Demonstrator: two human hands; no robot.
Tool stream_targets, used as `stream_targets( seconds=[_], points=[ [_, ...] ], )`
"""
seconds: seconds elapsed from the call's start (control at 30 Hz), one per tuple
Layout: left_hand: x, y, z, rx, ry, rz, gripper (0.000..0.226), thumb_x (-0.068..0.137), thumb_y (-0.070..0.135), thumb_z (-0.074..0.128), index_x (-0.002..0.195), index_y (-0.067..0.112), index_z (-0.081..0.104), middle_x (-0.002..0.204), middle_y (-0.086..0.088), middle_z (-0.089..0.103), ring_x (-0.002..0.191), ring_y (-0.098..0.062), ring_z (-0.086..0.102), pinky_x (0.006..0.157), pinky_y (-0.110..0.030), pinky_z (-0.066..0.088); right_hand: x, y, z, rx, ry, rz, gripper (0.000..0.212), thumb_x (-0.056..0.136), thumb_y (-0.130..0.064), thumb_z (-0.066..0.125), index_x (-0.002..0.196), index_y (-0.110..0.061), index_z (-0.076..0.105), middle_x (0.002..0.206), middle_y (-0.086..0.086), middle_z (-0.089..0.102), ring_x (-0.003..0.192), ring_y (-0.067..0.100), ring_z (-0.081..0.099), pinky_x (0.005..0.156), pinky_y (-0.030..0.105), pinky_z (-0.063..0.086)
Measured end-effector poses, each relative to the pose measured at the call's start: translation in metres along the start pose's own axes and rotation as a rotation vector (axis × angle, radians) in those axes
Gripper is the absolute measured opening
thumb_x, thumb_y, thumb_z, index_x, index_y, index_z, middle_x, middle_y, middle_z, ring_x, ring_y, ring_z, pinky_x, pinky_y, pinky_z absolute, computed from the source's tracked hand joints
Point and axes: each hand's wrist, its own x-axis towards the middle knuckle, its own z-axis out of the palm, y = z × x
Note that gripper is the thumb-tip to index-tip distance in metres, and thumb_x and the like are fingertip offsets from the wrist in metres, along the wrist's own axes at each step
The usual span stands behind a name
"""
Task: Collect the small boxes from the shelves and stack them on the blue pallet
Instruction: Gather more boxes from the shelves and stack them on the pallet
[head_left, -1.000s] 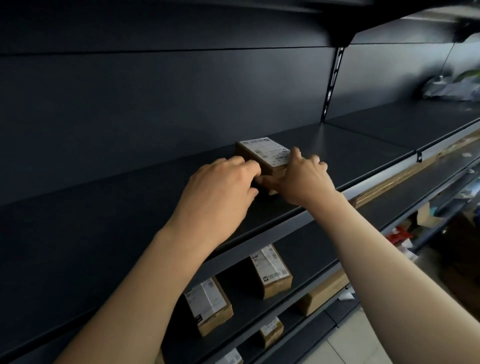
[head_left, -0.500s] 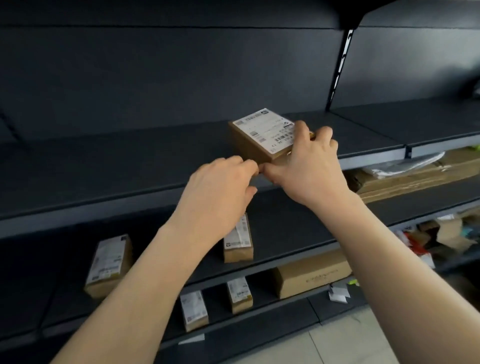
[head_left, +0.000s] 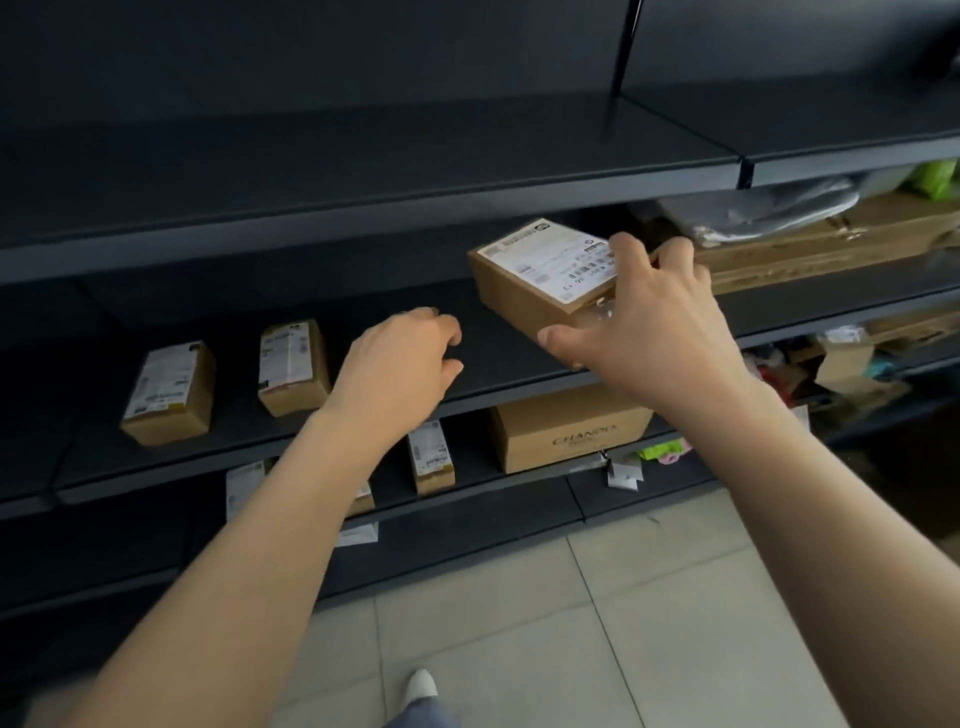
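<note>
My right hand (head_left: 644, 332) grips a small brown cardboard box (head_left: 524, 283) with a white label on top, holding it in the air in front of the dark shelves. My left hand (head_left: 402, 364) hangs beside it to the left, fingers loosely curled, holding nothing and apart from the box. On the middle shelf stand two more small labelled boxes: one box (head_left: 169, 392) at the left and a second box (head_left: 292, 366) beside it. A narrow labelled box (head_left: 431, 457) stands on the shelf below. The blue pallet is not in view.
The top shelf (head_left: 363, 171) bears nothing. A larger brown carton (head_left: 566, 434) sits on the lower shelf, and a long flat carton (head_left: 831, 244) with a plastic bag lies at the right. Loose paper tags and clutter lie at the lower right. Light floor tiles (head_left: 571, 623) run below.
My right hand has lifted the labelled box off the top shelf and brought it down and toward me. My left hand has let go and drifted left. My view has tilted down.
</note>
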Motion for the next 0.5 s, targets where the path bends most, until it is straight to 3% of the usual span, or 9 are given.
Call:
stream_targets(
  seconds=[0.17,0.5],
  points=[
    [0.011,-0.022,0.049,-0.068,-0.097,-0.130,0.030,0.087,0.026,0.058,0.114,0.013,0.057,0.114,-0.009,0.057,0.097,-0.028,0.056,0.080,-0.041,0.049,0.014,0.006,0.051,-0.021,-0.131,0.055,0.090,0.073,-0.054,0.067,0.141,-0.014,0.025,0.135,0.016,0.030,0.121,0.037,0.032,0.092,0.040,0.038],
    [0.072,-0.074,0.139,-0.005,-0.070,-0.401,0.050,0.084,0.037,0.061,0.123,0.009,0.048,0.125,-0.017,0.045,0.110,-0.034,0.045,0.087,-0.046,0.041,0.075,-0.003,0.156,0.027,-0.194,0.095,0.090,0.074,-0.050,0.069,0.141,-0.014,0.021,0.132,0.018,0.028,0.119,0.038,0.030,0.090,0.040,0.039]
  ],
)
